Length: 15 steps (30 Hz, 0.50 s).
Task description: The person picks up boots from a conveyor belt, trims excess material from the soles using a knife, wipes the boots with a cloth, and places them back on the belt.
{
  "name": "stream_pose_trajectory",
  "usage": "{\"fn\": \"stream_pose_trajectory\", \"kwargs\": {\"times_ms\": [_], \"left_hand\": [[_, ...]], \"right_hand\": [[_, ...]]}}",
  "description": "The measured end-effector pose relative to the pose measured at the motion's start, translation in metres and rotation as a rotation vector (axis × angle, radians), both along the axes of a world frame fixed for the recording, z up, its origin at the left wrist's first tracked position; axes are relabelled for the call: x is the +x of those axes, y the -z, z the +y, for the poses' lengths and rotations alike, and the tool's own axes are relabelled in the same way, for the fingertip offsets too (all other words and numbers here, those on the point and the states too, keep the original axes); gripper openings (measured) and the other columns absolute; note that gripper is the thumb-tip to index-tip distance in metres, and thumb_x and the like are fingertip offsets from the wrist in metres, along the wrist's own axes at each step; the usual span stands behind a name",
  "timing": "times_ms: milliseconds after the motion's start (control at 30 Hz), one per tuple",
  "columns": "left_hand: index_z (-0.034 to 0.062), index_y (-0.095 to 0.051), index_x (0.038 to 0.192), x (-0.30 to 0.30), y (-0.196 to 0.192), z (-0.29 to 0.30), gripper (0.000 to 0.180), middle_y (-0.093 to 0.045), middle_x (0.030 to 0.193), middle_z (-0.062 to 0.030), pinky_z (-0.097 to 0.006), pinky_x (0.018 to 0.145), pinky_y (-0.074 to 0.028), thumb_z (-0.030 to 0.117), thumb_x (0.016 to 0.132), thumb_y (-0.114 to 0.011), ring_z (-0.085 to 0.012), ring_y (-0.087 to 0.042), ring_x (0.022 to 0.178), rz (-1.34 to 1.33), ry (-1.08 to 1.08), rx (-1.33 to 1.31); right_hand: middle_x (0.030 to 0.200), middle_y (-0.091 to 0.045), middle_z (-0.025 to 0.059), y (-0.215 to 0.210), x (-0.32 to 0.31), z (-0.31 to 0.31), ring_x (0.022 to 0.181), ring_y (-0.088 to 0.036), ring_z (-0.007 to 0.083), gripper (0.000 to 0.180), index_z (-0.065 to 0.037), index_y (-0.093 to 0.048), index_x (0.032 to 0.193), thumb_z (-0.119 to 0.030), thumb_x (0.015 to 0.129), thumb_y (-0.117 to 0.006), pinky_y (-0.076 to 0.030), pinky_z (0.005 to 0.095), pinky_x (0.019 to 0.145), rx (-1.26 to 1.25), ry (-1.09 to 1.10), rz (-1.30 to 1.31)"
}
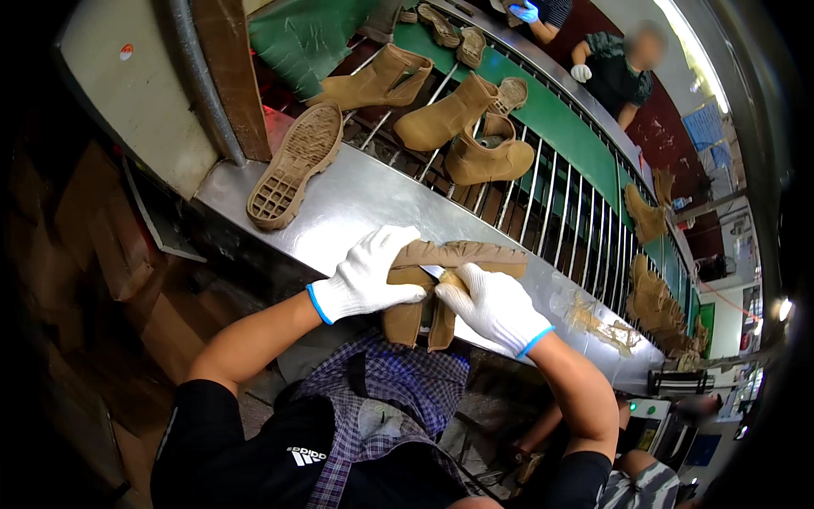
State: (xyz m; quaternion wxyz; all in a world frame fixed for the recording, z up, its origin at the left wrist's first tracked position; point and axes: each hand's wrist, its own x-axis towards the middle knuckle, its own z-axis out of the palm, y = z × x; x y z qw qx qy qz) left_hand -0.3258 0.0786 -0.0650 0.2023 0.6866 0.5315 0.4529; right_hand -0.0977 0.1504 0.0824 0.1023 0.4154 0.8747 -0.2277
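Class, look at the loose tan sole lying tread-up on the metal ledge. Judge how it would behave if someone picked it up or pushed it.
The loose sole is thin and moulded, so probably light and somewhat bendy. Its toe end rises off the ledge, so it may rock. Its flat, long shape makes rolling unlikely; on smooth metal it would probably slide.

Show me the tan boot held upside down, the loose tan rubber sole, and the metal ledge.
tan boot [462, 254], head view, its tread
loose tan rubber sole [297, 165], head view, mid-tread
metal ledge [356, 204], head view, bare surface
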Motion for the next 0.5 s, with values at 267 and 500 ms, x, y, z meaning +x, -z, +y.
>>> {"fn": "stream_pose_trajectory", "kwargs": {"times_ms": [267, 500], "left_hand": [[0.0017, -0.058, 0.147, 0.005, 0.010, 0.003, 0.088, -0.066, 0.133, -0.0241, -0.053, 0.104, -0.056, 0.034, 0.075, -0.096, -0.0452, -0.068, 0.119, 0.042, -0.079, 0.139], [-0.0014, -0.060, 0.146, 0.014, 0.016, 0.005, 0.080, -0.069, 0.129, -0.0236, -0.050, 0.100, -0.058, 0.042, 0.087, -0.091, -0.0435, -0.070, 0.114, 0.105, -0.184, 0.284]], "right_hand": [[0.072, -0.071, 0.0234, 0.015, -0.013, -0.045, 0.063, -0.074, 0.0412, 0.035, -0.002, -0.059, 0.106, -0.035, 0.107, -0.069, -0.059, 0.0502, 0.058, 0.250, -0.029, 0.166], [0.064, -0.064, 0.0128, 0.021, -0.027, -0.082, 0.052, -0.068, 0.0302, 0.031, -0.002, -0.061, 0.096, -0.029, 0.102, -0.073, -0.054, 0.0461, 0.048, 0.377, -0.132, 0.126]]}}
